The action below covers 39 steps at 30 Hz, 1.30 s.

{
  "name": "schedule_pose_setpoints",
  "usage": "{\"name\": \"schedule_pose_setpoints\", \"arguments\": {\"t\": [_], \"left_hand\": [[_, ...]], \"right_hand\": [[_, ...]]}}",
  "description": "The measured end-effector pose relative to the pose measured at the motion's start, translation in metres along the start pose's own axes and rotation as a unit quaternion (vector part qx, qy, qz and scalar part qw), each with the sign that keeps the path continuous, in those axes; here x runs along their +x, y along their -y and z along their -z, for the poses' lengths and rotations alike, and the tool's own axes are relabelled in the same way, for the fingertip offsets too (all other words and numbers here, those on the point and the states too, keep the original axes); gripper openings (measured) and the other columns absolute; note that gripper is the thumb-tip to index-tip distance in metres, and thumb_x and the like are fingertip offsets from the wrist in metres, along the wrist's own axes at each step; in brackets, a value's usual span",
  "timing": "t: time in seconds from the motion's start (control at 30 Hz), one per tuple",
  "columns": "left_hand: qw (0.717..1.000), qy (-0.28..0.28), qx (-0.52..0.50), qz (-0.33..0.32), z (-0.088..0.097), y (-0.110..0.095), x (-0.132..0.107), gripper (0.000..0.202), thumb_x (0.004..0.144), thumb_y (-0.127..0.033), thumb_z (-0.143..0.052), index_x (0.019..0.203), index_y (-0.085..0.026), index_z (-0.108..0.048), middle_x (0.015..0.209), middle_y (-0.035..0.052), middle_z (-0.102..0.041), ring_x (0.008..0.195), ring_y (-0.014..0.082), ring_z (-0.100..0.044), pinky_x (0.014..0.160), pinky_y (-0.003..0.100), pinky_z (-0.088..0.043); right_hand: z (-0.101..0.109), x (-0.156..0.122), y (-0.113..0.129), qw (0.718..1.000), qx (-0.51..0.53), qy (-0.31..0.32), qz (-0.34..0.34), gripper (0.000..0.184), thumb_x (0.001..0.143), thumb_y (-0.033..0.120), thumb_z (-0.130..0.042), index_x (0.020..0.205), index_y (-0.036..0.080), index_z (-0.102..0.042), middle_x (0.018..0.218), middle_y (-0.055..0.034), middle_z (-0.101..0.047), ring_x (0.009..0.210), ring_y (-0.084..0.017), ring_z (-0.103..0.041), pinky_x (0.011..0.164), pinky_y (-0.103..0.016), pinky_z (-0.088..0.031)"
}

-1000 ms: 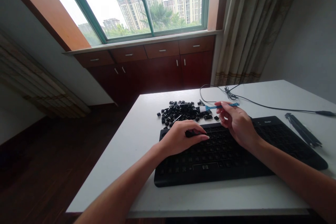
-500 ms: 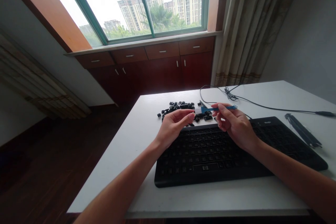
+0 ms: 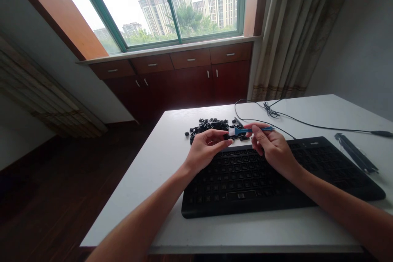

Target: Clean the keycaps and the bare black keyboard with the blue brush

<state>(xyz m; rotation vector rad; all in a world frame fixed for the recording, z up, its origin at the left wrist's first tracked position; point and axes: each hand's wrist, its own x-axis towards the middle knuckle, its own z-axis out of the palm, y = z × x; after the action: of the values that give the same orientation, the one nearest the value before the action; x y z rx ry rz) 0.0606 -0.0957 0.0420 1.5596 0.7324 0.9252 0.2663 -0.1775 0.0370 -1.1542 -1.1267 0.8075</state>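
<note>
Nearest, in the lower middle of the frame, lies the white bench point(image 3: 138, 196). Its bare front strip leaves room for the forearms, which come in from both lower corners. On it the black keyboard point(image 3: 245, 172) lies flat, from the centre to the lower right, its long side facing the person, I suppose so that every row is within easy reach. Many places for keys show bare sockets.

Above the keyboard's upper edge, near the centre, the two hands meet. The right hand point(image 3: 273, 147) is gripping a small blue brush point(image 3: 241, 131) between thumb and fingers, like a pen; this hold probably gives fine control. The brush is almost level, its white bristles point(image 3: 231, 132) pointing left, to the fingertips of the left hand point(image 3: 204, 149). This hand is bent, with thumb and fingers facing each other at the bristles; whether something small is between them, I cannot tell.

Just behind the hands is a pile of small black keycaps point(image 3: 211, 125), gathered perhaps so that they do not scatter. At the right of the frame lies a long dark item point(image 3: 357, 153). Further back, a black cable point(image 3: 322, 127) is partly bundled, likely to shorten it. Beyond stand red-brown cabinets point(image 3: 190, 84) under a window point(image 3: 179, 16).
</note>
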Motion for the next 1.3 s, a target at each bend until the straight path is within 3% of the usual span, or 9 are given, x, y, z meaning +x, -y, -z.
{"name": "schedule_pose_setpoints", "arguments": {"t": [0.07,0.17,0.3,0.4,0.57,0.67,0.87,1.13,1.3], "left_hand": [[1.0,-0.011,0.012,0.008,0.0006,-0.0007,0.0,0.039,0.076,-0.036,-0.095,0.106,-0.017,-0.081,0.089,0.004,-0.079,0.084,0.0178,-0.075,0.08,0.029,-0.061],[1.0,-0.013,0.024,0.012,0.002,-0.0009,0.0002,0.039,0.077,-0.037,-0.094,0.108,-0.018,-0.081,0.092,0.0048,-0.08,0.085,0.0182,-0.075,0.081,0.03,-0.061],[1.0,0.007,0.014,0.006,0.0029,0.0004,0.0001,0.04,0.079,-0.04,-0.092,0.11,-0.018,-0.081,0.098,0.0069,-0.081,0.089,0.0202,-0.077,0.084,0.033,-0.062],[1.0,0.018,0.007,0.006,0.0029,0.0007,0.0003,0.039,0.08,-0.041,-0.091,0.11,-0.018,-0.08,0.1,0.0073,-0.082,0.091,0.0204,-0.077,0.086,0.033,-0.062],[0.999,-0.001,0.037,-0.002,0.0026,-0.0006,0.0012,0.039,0.081,-0.043,-0.091,0.109,-0.018,-0.08,0.094,0.0057,-0.081,0.085,0.0185,-0.075,0.077,0.029,-0.061],[0.999,-0.003,0.043,0.002,0.0024,-0.0011,0.0009,0.039,0.084,-0.046,-0.087,0.111,-0.019,-0.081,0.1,0.0075,-0.082,0.091,0.0214,-0.077,0.081,0.031,-0.061],[1.0,0.012,0.007,0.01,0.0026,-0.0017,0.0,0.044,0.089,-0.047,-0.082,0.124,-0.02,-0.079,0.109,0.0085,-0.084,0.105,0.0254,-0.078,0.094,0.036,-0.061],[0.999,-0.032,0.005,0.004,0.0006,-0.0022,-0.0004,0.047,0.088,-0.045,-0.084,0.127,-0.021,-0.079,0.116,0.008,-0.083,0.106,0.026,-0.077,0.096,0.037,-0.061],[0.999,-0.031,0.022,-0.004,0.0006,-0.0021,-0.0004,0.046,0.087,-0.044,-0.085,0.126,-0.02,-0.08,0.107,0.0087,-0.084,0.096,0.0255,-0.077,0.086,0.037,-0.063]], "right_hand": [[0.0,-0.0005,-0.0006,0.998,-0.034,-0.041,0.027,0.039,0.1,0.056,-0.063,0.114,0.022,-0.075,0.086,-0.002,-0.068,0.056,-0.007,-0.05,0.047,-0.022,-0.039],[0.0017,-0.0006,0.002,0.998,-0.019,-0.05,0.037,0.037,0.1,0.056,-0.063,0.113,0.024,-0.075,0.086,-0.0018,-0.068,0.056,-0.008,-0.051,0.046,-0.022,-0.039],[0.003,-0.0022,0.0053,0.999,0.038,0.019,0.015,0.036,0.098,0.056,-0.066,0.107,0.022,-0.076,0.079,-0.0014,-0.067,0.056,-0.009,-0.053,0.046,-0.023,-0.041],[0.0015,-0.0049,0.0043,0.998,0.02,0.064,0.02,0.035,0.1,0.054,-0.064,0.106,0.021,-0.076,0.082,-0.0029,-0.069,0.058,-0.01,-0.055,0.048,-0.024,-0.043],[-0.0005,-0.0058,0.002,0.996,-0.052,-0.01,0.067,0.032,0.103,0.052,-0.06,0.114,0.024,-0.073,0.091,-0.0029,-0.071,0.06,-0.009,-0.055,0.05,-0.024,-0.041],[0.0004,-0.0037,0.0025,0.996,-0.054,-0.04,0.064,0.035,0.102,0.055,-0.06,0.113,0.024,-0.074,0.087,-0.0025,-0.069,0.057,-0.009,-0.053,0.048,-0.024,-0.04],[0.0007,-0.0064,0.006,0.995,-0.055,-0.012,0.084,0.033,0.103,0.052,-0.061,0.11,0.023,-0.074,0.085,-0.003,-0.07,0.06,-0.01,-0.056,0.05,-0.025,-0.042],[0.0013,-0.0089,0.0067,0.994,-0.054,0.004,0.096,0.029,0.105,0.047,-0.059,0.11,0.023,-0.074,0.086,-0.0017,-0.07,0.06,-0.009,-0.056,0.05,-0.025,-0.042],[0.0005,-0.009,0.006,0.995,-0.055,0.011,0.086,0.03,0.105,0.048,-0.059,0.111,0.023,-0.074,0.086,-0.0019,-0.071,0.06,-0.009,-0.056,0.051,-0.024,-0.042]]}}
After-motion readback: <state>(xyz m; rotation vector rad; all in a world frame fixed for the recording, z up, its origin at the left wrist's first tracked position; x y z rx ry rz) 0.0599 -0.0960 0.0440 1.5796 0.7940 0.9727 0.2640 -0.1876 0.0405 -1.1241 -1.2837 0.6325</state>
